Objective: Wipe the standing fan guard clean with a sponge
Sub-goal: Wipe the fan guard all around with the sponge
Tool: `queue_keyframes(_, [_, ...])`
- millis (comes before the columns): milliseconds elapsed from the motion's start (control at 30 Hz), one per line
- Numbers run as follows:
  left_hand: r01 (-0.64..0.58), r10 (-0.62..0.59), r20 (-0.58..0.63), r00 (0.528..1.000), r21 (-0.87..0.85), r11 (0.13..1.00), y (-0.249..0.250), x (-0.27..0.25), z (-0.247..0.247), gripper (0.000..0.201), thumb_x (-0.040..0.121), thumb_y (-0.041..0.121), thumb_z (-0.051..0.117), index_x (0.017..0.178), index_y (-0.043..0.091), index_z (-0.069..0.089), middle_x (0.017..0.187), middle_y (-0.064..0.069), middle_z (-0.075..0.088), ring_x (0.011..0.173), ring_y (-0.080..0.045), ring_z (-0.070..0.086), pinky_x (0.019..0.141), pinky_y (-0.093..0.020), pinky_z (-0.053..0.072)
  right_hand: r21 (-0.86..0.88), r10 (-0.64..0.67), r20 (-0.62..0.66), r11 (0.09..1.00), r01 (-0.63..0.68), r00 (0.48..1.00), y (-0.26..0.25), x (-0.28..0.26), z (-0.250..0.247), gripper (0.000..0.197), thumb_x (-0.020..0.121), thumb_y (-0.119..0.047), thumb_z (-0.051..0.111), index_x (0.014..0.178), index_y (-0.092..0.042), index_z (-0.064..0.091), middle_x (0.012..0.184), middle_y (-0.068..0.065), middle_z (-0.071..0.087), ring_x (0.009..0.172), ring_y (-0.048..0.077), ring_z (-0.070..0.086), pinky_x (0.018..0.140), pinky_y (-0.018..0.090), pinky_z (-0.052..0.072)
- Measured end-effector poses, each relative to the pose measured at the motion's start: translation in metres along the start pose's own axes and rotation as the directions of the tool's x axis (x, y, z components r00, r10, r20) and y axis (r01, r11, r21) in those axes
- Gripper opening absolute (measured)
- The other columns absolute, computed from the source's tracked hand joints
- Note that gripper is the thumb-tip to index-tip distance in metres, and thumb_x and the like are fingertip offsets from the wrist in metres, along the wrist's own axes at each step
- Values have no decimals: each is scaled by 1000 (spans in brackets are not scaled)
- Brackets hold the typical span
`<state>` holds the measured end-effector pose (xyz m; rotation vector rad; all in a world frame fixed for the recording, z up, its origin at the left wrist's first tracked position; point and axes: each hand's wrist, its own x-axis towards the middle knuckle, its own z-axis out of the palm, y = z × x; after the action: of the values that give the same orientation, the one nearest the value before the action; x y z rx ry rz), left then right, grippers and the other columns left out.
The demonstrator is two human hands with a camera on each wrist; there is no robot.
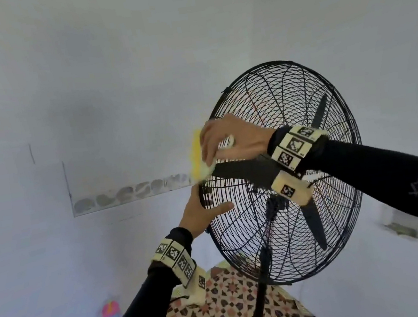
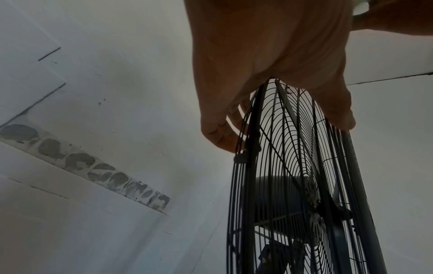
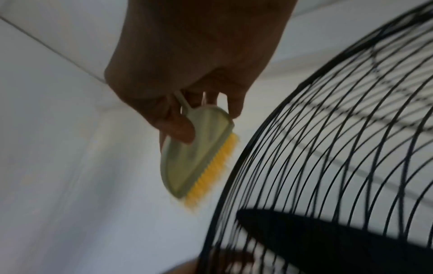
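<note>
Hands: right (image 3: 187, 74) gripping brush (image 3: 196, 157), left (image 2: 269, 74) clasping fan guard (image 1: 291, 118).

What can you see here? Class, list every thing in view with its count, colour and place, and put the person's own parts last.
Standing fan guard: one, black wire, right of centre.
Fan blades: black, inside the guard; count unclear.
Fan pole: one, black, below the guard.
Scrubbing tool: one, pale green back with yellow bristles, at the guard's left rim.
Patterned cloth: one, brown and cream, beneath the fan.
Wall: white, with a grey patched strip.
Left hand: grips the guard's left rim.
Right hand: holds the scrubbing tool.
Sleeves: two, black.
</note>
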<state>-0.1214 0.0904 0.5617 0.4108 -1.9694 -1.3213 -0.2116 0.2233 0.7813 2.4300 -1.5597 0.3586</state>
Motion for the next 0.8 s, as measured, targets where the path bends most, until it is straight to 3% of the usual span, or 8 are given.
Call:
queue_keyframes(100, [27,-27,3,1000,10,1000,-4,-2,-3,109,56,71,89,143,31,38,134,10,58,123,-14,59,108,-47,49,-95,45,-265,993,-72,963,21,0,-15,24,83,-27,59,87,-25,83,90,-15,77,102,12,64,98,48,49])
queue_keyframes(233, [64,-64,1,998,28,998,-1,-1,-3,104,60,72,87,144,31,41,135,9,58,123,-14,58,108,-44,48,-192,-87,123,975,110,989,2,-14,12,26,90,-24,62,110,-28,79,109,-13,76,102,7,66,105,27,41])
queue_keyframes(333, [43,-43,5,999,50,998,3,-2,-4,100,67,61,89,146,27,38,135,9,56,121,-11,57,104,-37,48,-318,-204,46,925,208,978,3,-7,8,35,92,-16,70,126,-25,70,125,-7,72,109,15,67,112,42,38])
queue_keyframes(467, [28,-28,-6,1000,71,997,3,-5,-2,103,60,72,86,143,28,42,131,10,58,120,-11,58,105,-41,50,-584,-112,-179,812,-14,978,24,-2,-4,39,91,-12,71,129,-20,68,127,4,71,113,32,65,97,55,52])
queue_keyframes(567, [22,-21,-3,1000,80,997,4,-6,0,104,60,71,87,145,29,43,133,11,59,121,-9,58,103,-35,49,-664,-177,69,727,178,982,15,-18,30,48,86,-22,78,132,-25,65,120,0,73,104,29,63,88,47,51])
queue_keyframes(667, [-48,48,3,999,97,994,7,-9,4,87,71,48,90,143,24,48,131,13,60,118,-8,58,95,-23,48,-574,-290,321,698,429,902,-6,-28,56,43,90,-26,66,133,-24,64,121,-2,73,101,26,61,77,38,45])
queue_keyframes(733, [-17,18,-16,1000,84,996,9,-12,5,86,72,42,90,144,23,46,128,14,57,116,-8,56,92,-22,44,-612,-259,215,716,336,942,-4,-17,47,43,91,-20,56,134,-19,63,123,4,72,105,30,62,83,42,49])
queue_keyframes(800, [-1,2,-19,1000,81,997,9,-12,4,86,72,43,90,143,24,44,125,19,56,114,-2,56,90,-22,44,-708,-124,-62,705,44,990,8,-9,29,44,93,-14,56,137,-20,58,129,10,67,117,37,60,97,51,46])
